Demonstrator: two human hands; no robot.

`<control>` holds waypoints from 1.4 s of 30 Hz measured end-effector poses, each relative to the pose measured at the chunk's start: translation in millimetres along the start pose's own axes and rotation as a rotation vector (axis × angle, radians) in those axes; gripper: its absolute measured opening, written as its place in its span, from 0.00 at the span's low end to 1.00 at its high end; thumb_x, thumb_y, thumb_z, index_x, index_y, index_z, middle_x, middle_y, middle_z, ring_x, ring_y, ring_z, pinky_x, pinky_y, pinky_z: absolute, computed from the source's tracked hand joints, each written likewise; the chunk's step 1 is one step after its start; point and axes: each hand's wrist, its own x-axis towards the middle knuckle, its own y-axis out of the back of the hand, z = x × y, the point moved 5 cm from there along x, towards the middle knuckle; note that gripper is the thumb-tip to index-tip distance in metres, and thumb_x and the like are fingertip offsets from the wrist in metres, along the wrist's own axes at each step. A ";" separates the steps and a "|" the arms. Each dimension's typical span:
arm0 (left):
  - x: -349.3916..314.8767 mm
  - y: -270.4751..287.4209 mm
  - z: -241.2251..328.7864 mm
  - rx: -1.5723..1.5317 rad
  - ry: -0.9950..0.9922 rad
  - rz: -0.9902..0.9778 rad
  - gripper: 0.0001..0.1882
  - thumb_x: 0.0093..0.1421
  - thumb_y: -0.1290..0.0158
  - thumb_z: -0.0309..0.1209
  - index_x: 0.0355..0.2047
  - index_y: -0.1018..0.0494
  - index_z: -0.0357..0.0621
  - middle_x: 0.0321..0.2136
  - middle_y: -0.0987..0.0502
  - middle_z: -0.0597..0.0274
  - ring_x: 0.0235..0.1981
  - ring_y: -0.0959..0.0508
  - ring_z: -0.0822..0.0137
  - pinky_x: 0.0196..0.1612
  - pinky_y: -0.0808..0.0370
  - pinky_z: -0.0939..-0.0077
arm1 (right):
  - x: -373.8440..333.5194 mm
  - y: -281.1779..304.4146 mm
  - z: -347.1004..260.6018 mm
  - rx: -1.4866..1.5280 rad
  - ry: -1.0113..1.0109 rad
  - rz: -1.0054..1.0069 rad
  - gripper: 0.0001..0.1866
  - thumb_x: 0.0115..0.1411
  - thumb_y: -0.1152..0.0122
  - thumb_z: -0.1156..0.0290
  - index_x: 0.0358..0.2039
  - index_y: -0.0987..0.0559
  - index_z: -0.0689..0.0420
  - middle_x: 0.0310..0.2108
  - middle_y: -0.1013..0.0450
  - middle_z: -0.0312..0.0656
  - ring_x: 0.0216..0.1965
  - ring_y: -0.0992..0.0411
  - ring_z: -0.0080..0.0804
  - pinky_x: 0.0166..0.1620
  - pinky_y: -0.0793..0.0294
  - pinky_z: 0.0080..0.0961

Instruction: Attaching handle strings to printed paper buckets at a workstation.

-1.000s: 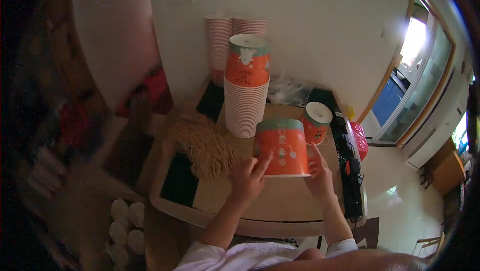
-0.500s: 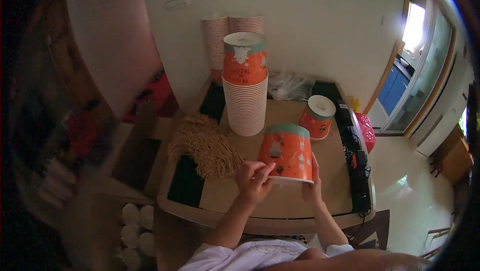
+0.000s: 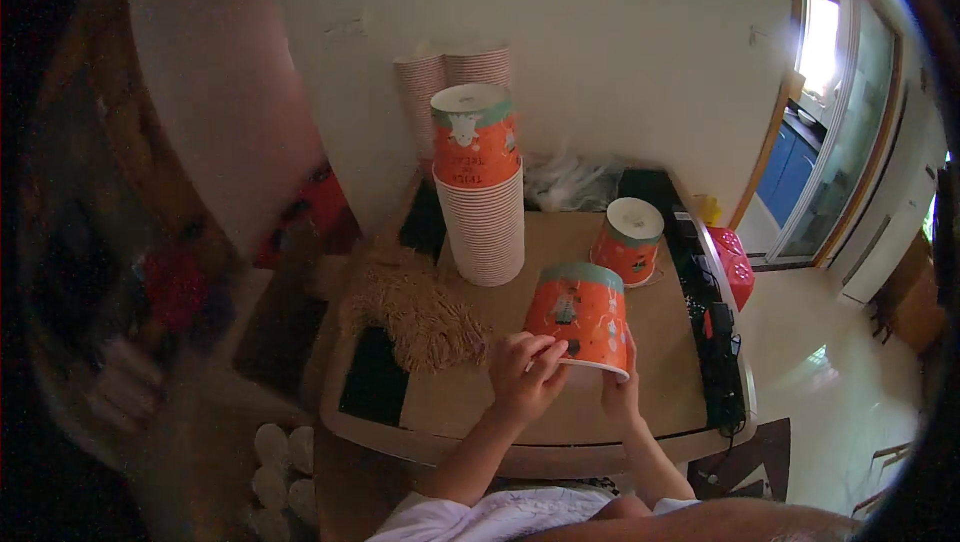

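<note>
Over the front part of the table hangs an orange paper bucket (image 3: 577, 314) with a green band and printed figures, held rim-down and slightly tilted. My left hand (image 3: 524, 374) is closed with its fingertips at the near left rim; a thin strand there is too small to tell. Along the right side my right hand (image 3: 620, 387) grips the rim, its thumb side showing. Just behind stands a second upside-down bucket (image 3: 628, 242) with a loop of cord by its rim. To the left of my left hand lies a heap of brown twisted paper cords (image 3: 420, 312).
A tall stack of nested upside-down buckets (image 3: 480, 212) rises at the table's back left. More stacks (image 3: 476, 66) lean by the wall, beside clear plastic bags (image 3: 570, 182). Black cables and a power strip (image 3: 716, 332) run along the right edge. A red stool (image 3: 730, 260) stands beyond.
The view has shifted a little. The held bucket has turned slightly and tilts more to the right, with both hands still on it.
</note>
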 end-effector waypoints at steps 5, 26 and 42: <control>2.4 -4.7 10.3 0.040 -0.042 0.058 0.17 0.43 0.39 0.29 0.36 0.28 0.50 0.35 0.27 0.65 0.36 0.28 0.61 0.39 0.30 0.66 | -17.8 4.6 15.5 0.260 -0.130 0.015 0.29 0.61 0.54 0.72 0.61 0.50 0.54 0.59 0.47 0.40 0.60 0.48 0.29 0.59 0.46 0.28; 23.9 -33.7 38.5 -0.100 -0.286 -0.033 0.12 0.42 0.39 0.26 0.29 0.28 0.43 0.30 0.26 0.64 0.31 0.25 0.63 0.36 0.28 0.68 | 5.7 18.7 -146.6 -0.637 0.379 -0.331 0.07 0.50 0.44 0.78 0.30 0.22 0.63 0.32 0.29 0.45 0.35 0.30 0.37 0.38 0.31 0.25; 23.3 -32.3 45.0 -0.099 -0.350 -0.201 0.12 0.43 0.40 0.27 0.30 0.28 0.44 0.31 0.27 0.62 0.32 0.26 0.64 0.36 0.28 0.69 | 36.9 8.0 -131.4 -0.415 0.001 -0.679 0.08 0.45 0.43 0.85 0.28 0.23 0.62 0.29 0.29 0.39 0.35 0.29 0.27 0.37 0.29 0.22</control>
